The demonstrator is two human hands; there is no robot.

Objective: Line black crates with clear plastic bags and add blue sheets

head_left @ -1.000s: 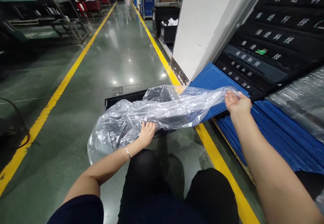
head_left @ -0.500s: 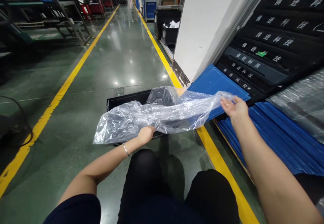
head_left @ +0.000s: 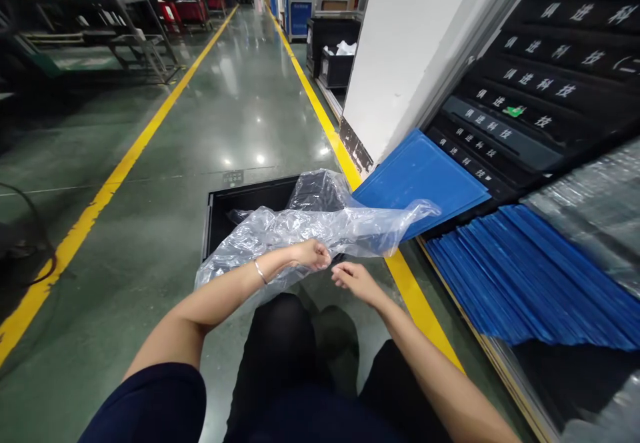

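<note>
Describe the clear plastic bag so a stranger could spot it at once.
Find the yellow floor line running up the aisle. At its near end sits a black bin; draped over it, gripped by the left hand, lies the plastic bag, the only crinkled, see-through thing there.

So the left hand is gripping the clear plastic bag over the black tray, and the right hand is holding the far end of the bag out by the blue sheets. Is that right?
Not quite. In the head view the right hand holds nothing; it is open, close beside the left hand. The rest stands: the left hand grips the clear plastic bag over the black tray, and the bag's far end lies loose by the blue sheets.
</note>
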